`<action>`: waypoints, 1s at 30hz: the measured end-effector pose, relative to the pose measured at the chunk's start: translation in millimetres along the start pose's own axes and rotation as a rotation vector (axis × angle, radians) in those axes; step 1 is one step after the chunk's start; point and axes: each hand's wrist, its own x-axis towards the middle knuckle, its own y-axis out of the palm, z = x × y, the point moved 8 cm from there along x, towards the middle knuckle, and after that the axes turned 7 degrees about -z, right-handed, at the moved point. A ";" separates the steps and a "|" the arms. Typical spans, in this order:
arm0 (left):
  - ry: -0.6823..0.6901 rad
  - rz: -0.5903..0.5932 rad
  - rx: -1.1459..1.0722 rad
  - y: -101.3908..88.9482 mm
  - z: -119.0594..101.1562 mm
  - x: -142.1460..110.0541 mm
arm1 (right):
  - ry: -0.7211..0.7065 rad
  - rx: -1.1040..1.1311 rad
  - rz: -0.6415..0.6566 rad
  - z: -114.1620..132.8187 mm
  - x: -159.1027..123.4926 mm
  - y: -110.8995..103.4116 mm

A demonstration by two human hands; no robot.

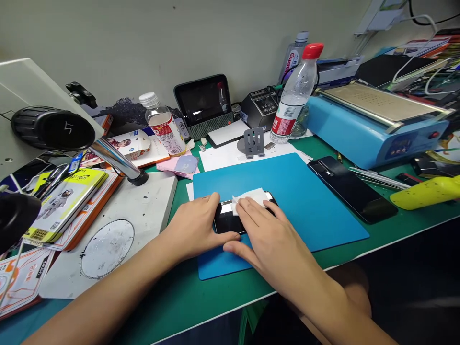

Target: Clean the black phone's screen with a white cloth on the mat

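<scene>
Left hand (196, 225): thumb and fingers bracket the left end of a dark-screened phone (228, 225), apparently to steady it. The phone lies flat on a blue mat (312, 206), probably as padding. Right hand (271, 237): extended fingers press a white tissue (257, 195) against the screen; whether they also pinch it is hidden. Surroundings: white stand base (154, 199), green benchtop (223, 294), pale wall (143, 43), blue machine (359, 134).

Phone (227, 223) partly hidden beneath wipe (258, 194) and fingers (250, 211)
</scene>
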 end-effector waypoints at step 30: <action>-0.015 0.005 -0.017 2.2 0.2 -1.6 | 0.050 -0.085 0.033 -36.9 -41.7 -10.9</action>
